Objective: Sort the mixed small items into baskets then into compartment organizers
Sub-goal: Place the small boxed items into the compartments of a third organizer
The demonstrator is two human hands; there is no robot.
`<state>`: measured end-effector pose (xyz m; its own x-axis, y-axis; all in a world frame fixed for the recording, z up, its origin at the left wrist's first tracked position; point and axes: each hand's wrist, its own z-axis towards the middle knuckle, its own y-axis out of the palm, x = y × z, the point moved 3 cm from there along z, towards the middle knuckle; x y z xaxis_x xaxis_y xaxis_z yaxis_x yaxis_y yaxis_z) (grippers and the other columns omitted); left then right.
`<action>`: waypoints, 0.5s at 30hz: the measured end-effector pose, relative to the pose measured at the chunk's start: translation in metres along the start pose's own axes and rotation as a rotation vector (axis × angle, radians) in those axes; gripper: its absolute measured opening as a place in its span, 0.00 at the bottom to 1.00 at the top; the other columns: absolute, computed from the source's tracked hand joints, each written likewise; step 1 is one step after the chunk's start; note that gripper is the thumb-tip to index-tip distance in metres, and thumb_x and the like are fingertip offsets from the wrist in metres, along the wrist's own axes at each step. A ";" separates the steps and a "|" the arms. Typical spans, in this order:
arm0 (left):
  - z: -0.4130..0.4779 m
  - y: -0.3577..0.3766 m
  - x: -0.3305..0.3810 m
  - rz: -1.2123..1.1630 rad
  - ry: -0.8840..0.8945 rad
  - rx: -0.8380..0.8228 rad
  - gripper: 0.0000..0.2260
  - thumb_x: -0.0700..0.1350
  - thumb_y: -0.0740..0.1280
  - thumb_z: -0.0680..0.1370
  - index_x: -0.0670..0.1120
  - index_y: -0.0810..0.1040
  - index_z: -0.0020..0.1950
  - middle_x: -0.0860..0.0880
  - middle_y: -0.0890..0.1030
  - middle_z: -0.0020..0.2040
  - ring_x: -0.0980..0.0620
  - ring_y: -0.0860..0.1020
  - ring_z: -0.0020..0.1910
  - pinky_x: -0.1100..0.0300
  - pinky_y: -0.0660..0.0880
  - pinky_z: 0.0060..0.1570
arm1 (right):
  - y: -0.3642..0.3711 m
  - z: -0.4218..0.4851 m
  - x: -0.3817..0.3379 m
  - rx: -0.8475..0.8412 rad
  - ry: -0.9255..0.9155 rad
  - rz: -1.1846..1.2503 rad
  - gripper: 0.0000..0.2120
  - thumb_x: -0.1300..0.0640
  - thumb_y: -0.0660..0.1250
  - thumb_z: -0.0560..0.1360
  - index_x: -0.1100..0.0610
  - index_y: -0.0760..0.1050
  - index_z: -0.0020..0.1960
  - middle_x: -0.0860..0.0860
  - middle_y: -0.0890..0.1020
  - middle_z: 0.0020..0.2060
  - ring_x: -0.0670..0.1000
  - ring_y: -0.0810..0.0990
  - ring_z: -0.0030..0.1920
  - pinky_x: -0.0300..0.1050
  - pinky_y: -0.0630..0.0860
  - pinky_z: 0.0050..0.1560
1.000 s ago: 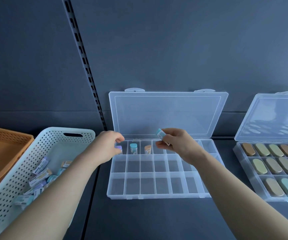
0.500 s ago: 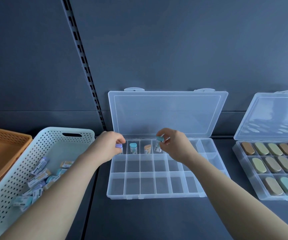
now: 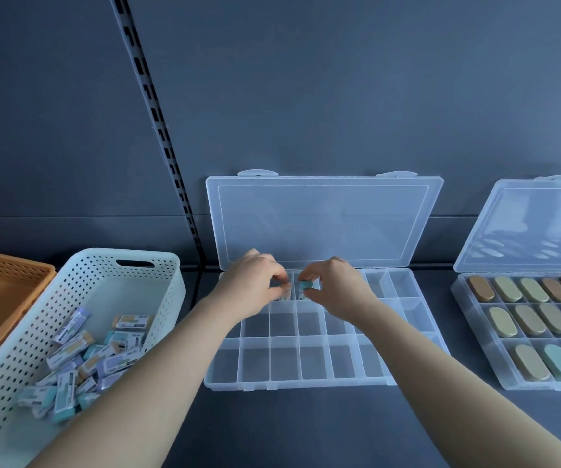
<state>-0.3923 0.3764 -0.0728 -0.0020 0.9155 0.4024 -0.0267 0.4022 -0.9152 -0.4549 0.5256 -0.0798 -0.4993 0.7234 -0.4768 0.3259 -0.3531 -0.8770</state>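
A clear compartment organizer lies open in the middle, its lid leaning on the back wall. My right hand pinches a teal-capped eraser that stands upright in a back-row compartment. Just left of it, my left hand curls its fingertips round another small eraser in the back row; that one is mostly hidden. The middle and front rows show nothing inside. A white perforated basket at the left holds several wrapped erasers.
An orange basket sits at the far left edge. A second open organizer at the right holds several oval pieces in brown, yellow-green and teal. A slotted rail runs up the dark wall.
My right hand has lowered the teal eraser from above the box into a back-row compartment. My left hand has shifted right along the back row, closer to the right hand.
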 end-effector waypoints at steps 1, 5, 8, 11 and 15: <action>0.001 0.000 0.000 0.008 0.004 -0.003 0.07 0.52 0.67 0.77 0.52 0.83 0.49 0.55 0.79 0.47 0.51 0.70 0.50 0.51 0.73 0.51 | 0.000 0.000 0.000 -0.001 0.003 -0.002 0.11 0.57 0.66 0.74 0.49 0.80 0.55 0.46 0.83 0.48 0.49 0.74 0.54 0.42 0.72 0.45; 0.003 0.000 0.001 0.036 0.020 -0.016 0.07 0.51 0.67 0.78 0.51 0.83 0.49 0.54 0.79 0.47 0.50 0.71 0.50 0.53 0.72 0.51 | 0.001 0.001 0.000 -0.010 -0.005 -0.017 0.11 0.58 0.65 0.74 0.50 0.79 0.55 0.46 0.83 0.49 0.49 0.73 0.56 0.40 0.68 0.44; 0.002 0.000 0.000 0.031 0.005 -0.032 0.09 0.52 0.67 0.77 0.51 0.82 0.53 0.54 0.78 0.50 0.50 0.71 0.52 0.52 0.72 0.53 | -0.001 0.000 -0.001 -0.013 -0.010 -0.033 0.12 0.58 0.66 0.73 0.49 0.79 0.56 0.45 0.82 0.50 0.49 0.73 0.56 0.41 0.70 0.46; -0.006 -0.009 0.001 0.009 -0.008 -0.017 0.16 0.56 0.67 0.76 0.50 0.80 0.60 0.53 0.78 0.54 0.51 0.71 0.54 0.53 0.71 0.56 | -0.006 -0.003 -0.003 0.007 -0.012 -0.041 0.15 0.57 0.67 0.73 0.49 0.77 0.59 0.45 0.81 0.54 0.49 0.73 0.58 0.43 0.72 0.52; -0.041 -0.040 -0.012 -0.069 -0.047 0.121 0.14 0.52 0.68 0.76 0.49 0.80 0.60 0.54 0.78 0.53 0.54 0.73 0.55 0.59 0.72 0.54 | -0.016 -0.011 -0.027 0.066 -0.107 -0.073 0.17 0.54 0.66 0.76 0.51 0.74 0.64 0.46 0.78 0.61 0.49 0.72 0.63 0.42 0.69 0.57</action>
<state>-0.3505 0.3501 -0.0418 -0.0424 0.8832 0.4671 -0.1484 0.4568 -0.8771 -0.4377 0.5185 -0.0524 -0.6035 0.6827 -0.4119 0.2340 -0.3422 -0.9100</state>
